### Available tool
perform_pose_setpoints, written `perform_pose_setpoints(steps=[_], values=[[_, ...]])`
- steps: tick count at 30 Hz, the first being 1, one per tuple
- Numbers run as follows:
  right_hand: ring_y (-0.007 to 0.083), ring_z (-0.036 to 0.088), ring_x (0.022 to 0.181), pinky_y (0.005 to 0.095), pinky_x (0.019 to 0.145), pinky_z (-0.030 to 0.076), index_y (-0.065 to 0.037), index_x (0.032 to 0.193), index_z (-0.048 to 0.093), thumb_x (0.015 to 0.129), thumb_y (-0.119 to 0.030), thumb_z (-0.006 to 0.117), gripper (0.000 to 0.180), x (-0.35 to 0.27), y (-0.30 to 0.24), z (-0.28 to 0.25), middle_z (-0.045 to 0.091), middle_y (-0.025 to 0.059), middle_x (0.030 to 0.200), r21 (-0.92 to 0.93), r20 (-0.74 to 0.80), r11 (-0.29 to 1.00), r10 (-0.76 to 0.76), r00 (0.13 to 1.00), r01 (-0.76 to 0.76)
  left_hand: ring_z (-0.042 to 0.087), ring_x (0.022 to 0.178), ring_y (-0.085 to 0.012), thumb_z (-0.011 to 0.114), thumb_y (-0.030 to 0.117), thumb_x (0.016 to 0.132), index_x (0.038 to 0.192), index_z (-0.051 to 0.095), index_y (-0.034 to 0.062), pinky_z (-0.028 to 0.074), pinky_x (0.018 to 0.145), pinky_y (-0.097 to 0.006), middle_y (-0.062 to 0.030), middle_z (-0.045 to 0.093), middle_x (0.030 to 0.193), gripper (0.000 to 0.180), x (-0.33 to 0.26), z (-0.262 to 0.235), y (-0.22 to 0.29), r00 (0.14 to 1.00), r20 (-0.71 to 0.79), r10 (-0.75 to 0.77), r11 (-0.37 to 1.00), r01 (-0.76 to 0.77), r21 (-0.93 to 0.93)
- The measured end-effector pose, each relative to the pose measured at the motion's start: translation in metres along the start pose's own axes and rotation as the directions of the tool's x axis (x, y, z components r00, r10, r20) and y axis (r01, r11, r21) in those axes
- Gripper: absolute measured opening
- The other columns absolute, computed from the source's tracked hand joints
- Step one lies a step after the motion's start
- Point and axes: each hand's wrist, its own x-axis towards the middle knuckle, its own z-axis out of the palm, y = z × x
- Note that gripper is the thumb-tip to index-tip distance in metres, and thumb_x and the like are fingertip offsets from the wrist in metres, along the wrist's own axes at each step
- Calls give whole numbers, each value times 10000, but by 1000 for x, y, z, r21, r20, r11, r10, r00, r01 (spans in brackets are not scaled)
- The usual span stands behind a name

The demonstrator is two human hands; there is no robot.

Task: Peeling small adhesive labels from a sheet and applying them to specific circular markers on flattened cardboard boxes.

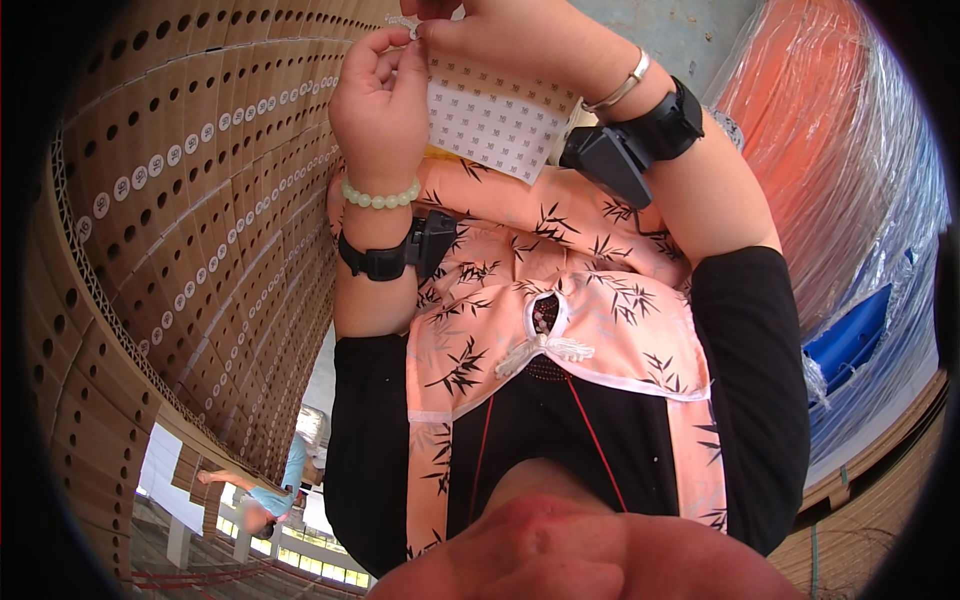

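Both hands are raised at the top of the view, in front of my peach bamboo-print top. My right hand (500,35), with a silver bangle and a black wrist device, grips the upper edge of a white sticker sheet (495,120) covered in small printed squares. My left hand (380,95), wearing a pale green bead bracelet and a black wrist device, pinches a small pale sticker (403,22) at the sheet's top corner with thumb and forefinger. The sheet hangs between the two hands.
A tall wall of stacked brown cardboard boxes (190,200), with round holes and rows of round white stickers, fills the left. Plastic-wrapped orange and blue goods (850,180) stand on the right. Another person (262,500) bends over far away at the lower left.
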Motion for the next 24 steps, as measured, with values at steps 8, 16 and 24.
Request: perform_pose_setpoints(steps=[8, 16, 24], values=[[141, 563, 668, 283, 638, 478, 21, 806, 601, 754, -77, 602, 111, 6, -28, -17, 613, 82, 689, 332, 116, 912, 215, 970, -242, 564, 654, -34, 610, 58, 905, 1043, 569, -3, 432, 571, -170, -29, 666, 772, 156, 0, -10, 32, 993, -17, 116, 992, -117, -44], [120, 547, 667, 272, 639, 473, 13, 799, 604, 763, -83, 588, 103, -4, -18, -7, 605, 60, 685, 333, 217, 846, 361, 907, -417, 567, 654, -34, 610, 58, 905, 1039, 572, -4, 434, 570, -170, -29, 668, 775, 152, -11, -7, 14, 1000, 10, 9, 995, -8, -96], [98, 514, 648, 261, 609, 449, -7, 767, 582, 769, -82, 585, 75, -3, 16, 3, 579, 30, 664, 395, 205, 842, 309, 929, -367, 564, 685, -46, 565, 43, 917, 1162, 512, -1, 440, 627, -184, -49, 675, 793, 254, -23, -17, 22, 990, 0, -139, 990, 139, 36]])
